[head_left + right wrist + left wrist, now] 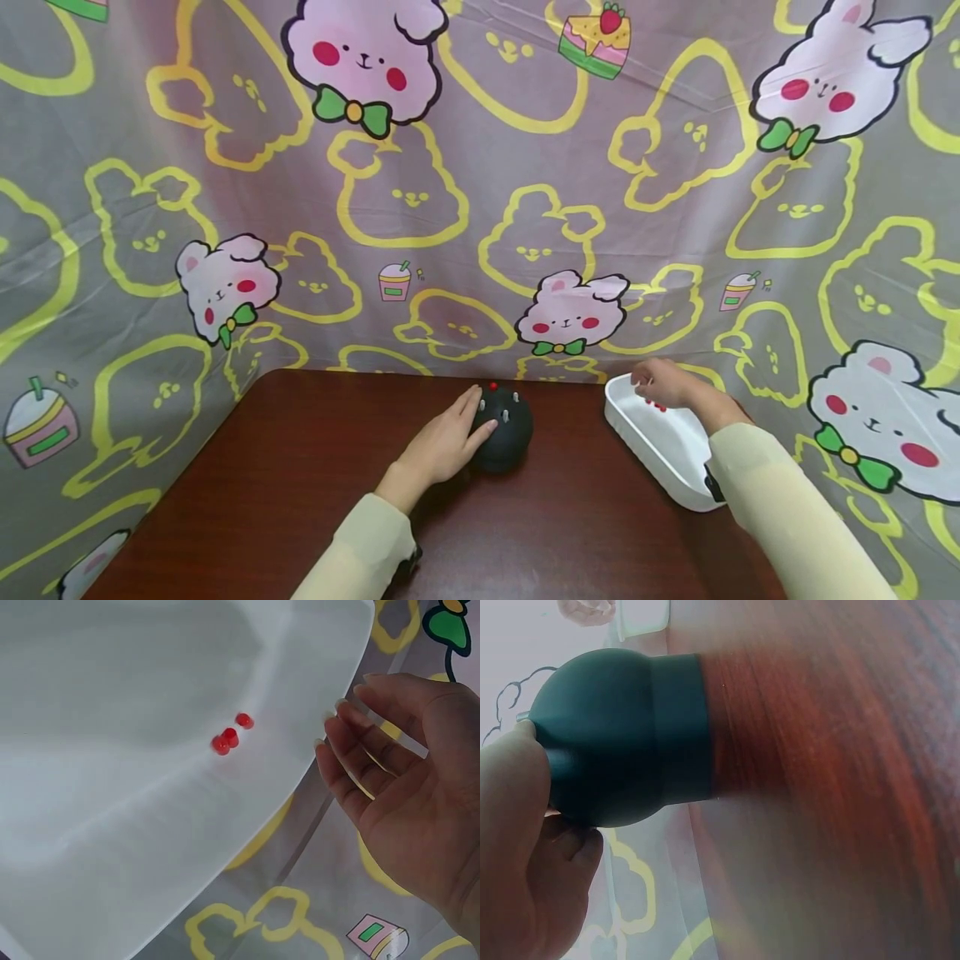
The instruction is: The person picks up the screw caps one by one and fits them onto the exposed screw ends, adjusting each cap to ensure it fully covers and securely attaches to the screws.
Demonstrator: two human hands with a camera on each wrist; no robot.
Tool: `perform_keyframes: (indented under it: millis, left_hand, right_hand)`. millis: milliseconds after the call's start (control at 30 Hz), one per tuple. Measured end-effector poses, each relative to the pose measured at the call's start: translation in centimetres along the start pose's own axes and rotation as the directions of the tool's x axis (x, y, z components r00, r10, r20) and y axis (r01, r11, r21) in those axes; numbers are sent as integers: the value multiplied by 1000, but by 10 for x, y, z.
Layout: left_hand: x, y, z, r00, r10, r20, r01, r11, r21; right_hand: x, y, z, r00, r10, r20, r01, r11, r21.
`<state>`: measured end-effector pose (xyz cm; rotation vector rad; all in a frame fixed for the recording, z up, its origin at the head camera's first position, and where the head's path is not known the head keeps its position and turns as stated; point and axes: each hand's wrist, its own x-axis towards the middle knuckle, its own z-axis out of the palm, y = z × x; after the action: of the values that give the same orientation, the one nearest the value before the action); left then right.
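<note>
A black ball-shaped piece on a short round base (682, 727) stands on the table. Several small metal pegs (506, 416) stick up from its top, and a red bead (493, 387) sits at the far one. My left hand (442, 442) rests against the ball's left side, fingers stretched along it and thumb across its front. My right hand (405, 780) hovers at the far end of a white tray (135, 795), fingers loosely bent and apart, nothing between them. Three small red beads (229, 737) lie inside the tray near that hand.
The brown wooden table (315, 483) reaches back to a grey cloth (465, 208) printed with rabbits and yellow outlines, hanging behind and at both sides. The white tray stands at the table's right, a hand's length or more from the black ball.
</note>
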<state>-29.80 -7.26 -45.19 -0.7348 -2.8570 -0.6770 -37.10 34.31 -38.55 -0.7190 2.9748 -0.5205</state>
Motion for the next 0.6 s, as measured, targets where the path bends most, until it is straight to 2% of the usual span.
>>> perform_keyframes:
  millis: [333, 600]
  left_hand:
    - [0, 0, 0, 1000, 1, 3, -1, 1000, 4]
    - [-1, 1, -2, 1000, -1, 6, 1, 1000, 5]
  right_hand:
    - [1, 5, -3, 1000, 6, 8, -6, 998, -55]
    - [3, 12, -1, 997, 60, 45, -57, 996, -65]
